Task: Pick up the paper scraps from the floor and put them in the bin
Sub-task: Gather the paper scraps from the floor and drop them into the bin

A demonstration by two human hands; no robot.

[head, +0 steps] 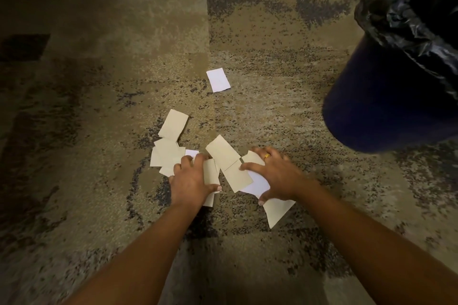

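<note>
Reaching: both hands are down on the paper scraps (224, 153), which lie in a loose pile on the floor (99, 106).
Left hand (190, 178): its fingers are bent over the scraps. I cannot tell if it holds one.
Right hand (275, 173): its fingers are spread wide and press on the scraps. It wears a ring (267, 155).
White scrap (218, 80): it lies alone at 12 o'clock from the pile, well apart.
Bin (371, 106): it is dark blue and stands at 2 o'clock from the hands, with a black bag (409, 20) over its rim.
</note>
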